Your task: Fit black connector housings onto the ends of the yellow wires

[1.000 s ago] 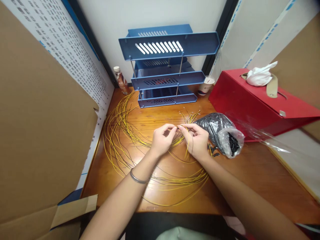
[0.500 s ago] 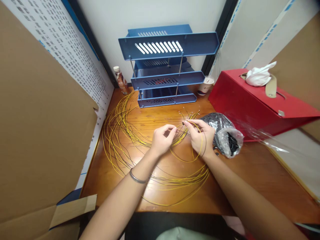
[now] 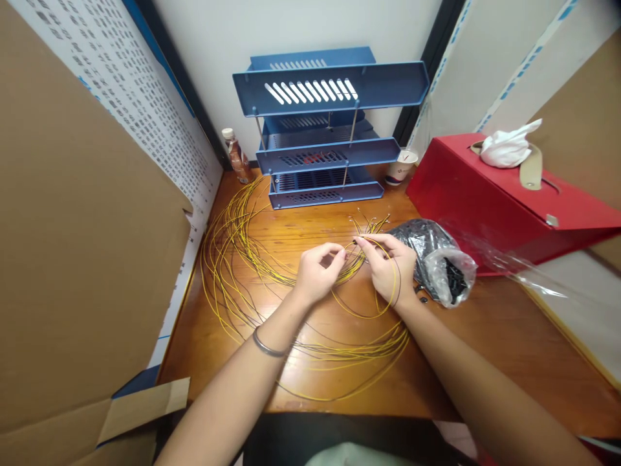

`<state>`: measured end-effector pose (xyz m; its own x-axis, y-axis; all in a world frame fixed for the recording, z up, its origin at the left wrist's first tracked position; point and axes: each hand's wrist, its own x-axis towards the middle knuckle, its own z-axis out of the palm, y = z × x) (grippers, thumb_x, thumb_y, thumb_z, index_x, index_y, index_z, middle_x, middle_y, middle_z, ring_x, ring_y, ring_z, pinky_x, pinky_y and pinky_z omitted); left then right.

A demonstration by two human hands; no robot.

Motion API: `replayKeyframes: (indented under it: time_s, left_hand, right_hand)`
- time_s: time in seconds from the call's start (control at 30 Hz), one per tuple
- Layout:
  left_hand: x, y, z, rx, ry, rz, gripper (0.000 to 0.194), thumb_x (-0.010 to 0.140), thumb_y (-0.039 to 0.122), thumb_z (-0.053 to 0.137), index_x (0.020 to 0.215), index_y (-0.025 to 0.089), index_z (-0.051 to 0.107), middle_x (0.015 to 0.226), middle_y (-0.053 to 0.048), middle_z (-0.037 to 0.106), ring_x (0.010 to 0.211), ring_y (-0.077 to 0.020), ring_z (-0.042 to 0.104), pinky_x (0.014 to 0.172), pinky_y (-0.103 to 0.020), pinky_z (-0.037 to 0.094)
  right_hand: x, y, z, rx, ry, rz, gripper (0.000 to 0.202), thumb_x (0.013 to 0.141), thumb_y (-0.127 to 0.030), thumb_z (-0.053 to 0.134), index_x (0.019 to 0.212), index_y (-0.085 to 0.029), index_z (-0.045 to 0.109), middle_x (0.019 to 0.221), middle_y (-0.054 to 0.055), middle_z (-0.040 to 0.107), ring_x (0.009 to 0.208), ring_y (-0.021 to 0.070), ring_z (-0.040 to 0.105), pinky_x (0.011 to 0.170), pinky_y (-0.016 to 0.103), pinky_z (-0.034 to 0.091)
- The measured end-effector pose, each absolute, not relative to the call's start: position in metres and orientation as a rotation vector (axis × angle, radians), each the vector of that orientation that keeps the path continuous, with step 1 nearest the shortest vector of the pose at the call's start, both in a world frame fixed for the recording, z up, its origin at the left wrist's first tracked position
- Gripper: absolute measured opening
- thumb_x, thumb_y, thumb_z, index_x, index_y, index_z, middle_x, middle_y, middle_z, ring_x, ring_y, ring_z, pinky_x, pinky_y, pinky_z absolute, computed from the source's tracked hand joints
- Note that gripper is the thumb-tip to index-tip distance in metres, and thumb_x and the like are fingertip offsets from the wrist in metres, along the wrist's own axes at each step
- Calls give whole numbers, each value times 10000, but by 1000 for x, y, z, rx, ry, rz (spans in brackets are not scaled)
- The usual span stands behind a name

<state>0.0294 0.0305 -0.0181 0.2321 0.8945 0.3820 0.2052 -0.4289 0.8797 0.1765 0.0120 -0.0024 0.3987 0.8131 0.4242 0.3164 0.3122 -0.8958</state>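
Observation:
My left hand (image 3: 317, 272) and my right hand (image 3: 391, 266) meet over the middle of the wooden desk (image 3: 485, 336). Each pinches part of a thin yellow wire (image 3: 383, 304) between thumb and fingertips; the wire loops down and around my right hand. A large bundle of yellow wires (image 3: 228, 259) lies in wide curves on the desk, left of and below my hands. Right beside my right hand lies a clear plastic bag of small black parts (image 3: 439, 262), its mouth open toward me.
A blue three-tier tray rack (image 3: 325, 129) stands against the back wall, with a small bottle (image 3: 236, 155) to its left and a paper cup (image 3: 402, 166) to its right. A red box (image 3: 504, 200) bearing a white crumpled tissue (image 3: 509, 147) fills the right. Cardboard panels (image 3: 82, 259) wall the left.
My right hand has shifted slightly right and drawn the yellow wire into a wider loop around itself. My left hand has stayed almost in place.

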Motion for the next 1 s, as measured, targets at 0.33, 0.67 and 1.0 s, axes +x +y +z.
replayKeyframes:
  time_s: [0.33,0.67,1.0]
  left_hand:
    - [28,30,-17,1773,1005,1246,224,925,297,572,804,149,687,733,-29,714,644,-125,636,650,-219,499]
    - [29,30,-18,1820,1004,1217,219,926,301,581,831,148,707,768,-33,734,668,-131,649,656,-222,492]
    - [31,30,-18,1723,1009,1204,247,928,339,591,798,148,676,722,-27,708,629,-119,622,632,-219,482]
  right_hand:
    - [175,9,-6,-1273,-1232,518,147,822,-313,730,838,-169,751,661,9,671,464,93,438,447,245,362]
    - [171,7,-11,-1230,-1231,653,190,810,-356,736,843,-170,752,715,35,699,561,132,564,506,256,429]
    - [175,10,-7,-1266,-1176,491,213,815,-375,734,834,-163,740,601,-8,594,470,98,401,452,251,309]
